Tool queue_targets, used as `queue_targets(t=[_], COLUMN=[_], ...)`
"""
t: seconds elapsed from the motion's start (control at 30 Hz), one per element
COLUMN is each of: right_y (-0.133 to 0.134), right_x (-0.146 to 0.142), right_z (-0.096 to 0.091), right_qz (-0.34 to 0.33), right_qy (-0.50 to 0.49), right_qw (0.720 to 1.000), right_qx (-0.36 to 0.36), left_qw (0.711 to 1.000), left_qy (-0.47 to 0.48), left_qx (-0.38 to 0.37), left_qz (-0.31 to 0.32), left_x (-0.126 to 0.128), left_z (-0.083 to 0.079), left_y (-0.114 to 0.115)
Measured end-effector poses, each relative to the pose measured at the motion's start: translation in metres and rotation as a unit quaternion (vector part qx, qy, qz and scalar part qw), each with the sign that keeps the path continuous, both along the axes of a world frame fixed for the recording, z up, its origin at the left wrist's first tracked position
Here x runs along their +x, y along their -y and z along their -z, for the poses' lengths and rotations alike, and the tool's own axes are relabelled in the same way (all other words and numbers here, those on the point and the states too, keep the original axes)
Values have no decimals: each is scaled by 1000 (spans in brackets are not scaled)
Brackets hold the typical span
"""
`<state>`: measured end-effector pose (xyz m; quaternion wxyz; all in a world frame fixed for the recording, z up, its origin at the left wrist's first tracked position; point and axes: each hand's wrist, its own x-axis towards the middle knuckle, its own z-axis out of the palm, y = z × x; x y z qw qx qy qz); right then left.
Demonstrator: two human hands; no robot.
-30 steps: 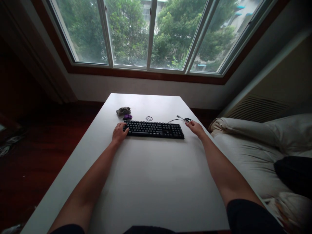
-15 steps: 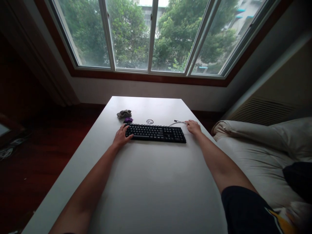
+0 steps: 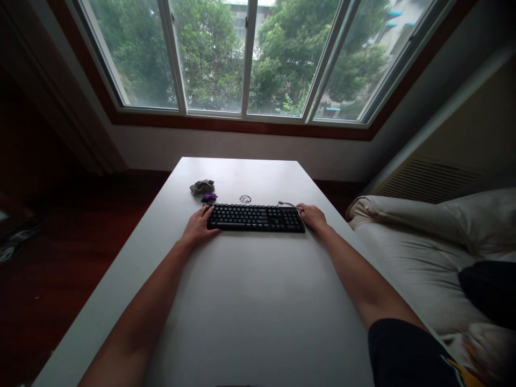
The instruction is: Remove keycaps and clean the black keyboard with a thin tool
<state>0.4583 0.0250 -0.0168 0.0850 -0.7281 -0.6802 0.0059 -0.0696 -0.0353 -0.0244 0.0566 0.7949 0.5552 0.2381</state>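
A black computer keyboard (image 3: 256, 217) lies lengthwise across the white table. My left hand (image 3: 196, 227) grips its left end, thumb along the front edge and fingertips at the back corner. My right hand (image 3: 312, 216) is at the keyboard's right end, fingers closed on a thin cable (image 3: 287, 203) that runs behind the back right corner. The fingers partly hide this cable. Just behind the keyboard's left end sit a small purple item (image 3: 209, 197) and a grey, crumpled-looking lump (image 3: 202, 187). A thin ring-shaped loop (image 3: 245, 199) rests behind the middle of the keyboard.
The white table (image 3: 242, 301) stretches from me towards a window (image 3: 242, 64). A pale sofa (image 3: 407, 242) stands along the right side. On the left is a dark red floor (image 3: 76, 252), with some cables (image 3: 16, 244) lying on it.
My right hand has moved left with the cable, from beyond the keyboard to its right end. My left thumb lies lower along the front edge. The view has shifted slightly.
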Motion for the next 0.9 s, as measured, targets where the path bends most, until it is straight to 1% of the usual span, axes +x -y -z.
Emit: queue_targets(t=[0.2,0.33,0.5,0.6,0.73,0.83,0.9], right_y=[11,22,43,58,74,74,65], right_x=[12,20,22,21,22,25,28], right_z=[3,4,4,0,-12,-20,-23], right_qz=[-48,-56,-62,-69,-76,-76,-53], right_qy=[-66,-99,-154,-202,-265,-304,-310], right_qw=[996,993,985,974,954,938,938], right_qx=[-22,-43,-50,-69,-119,-147,-145], left_qw=[1000,1000,1000,1000,999,999,999], left_qy=[3,17,18,23,27,29,31], left_qx=[8,10,11,4,-3,0,7], left_qz=[-10,-13,-6,8,25,29,31], left_x=[1,1,-1,-5,-11,-14,-13], left_z=[-2,-4,-7,-6,-4,-3,-3], left_y=[2,6,7,5,4,4,3])
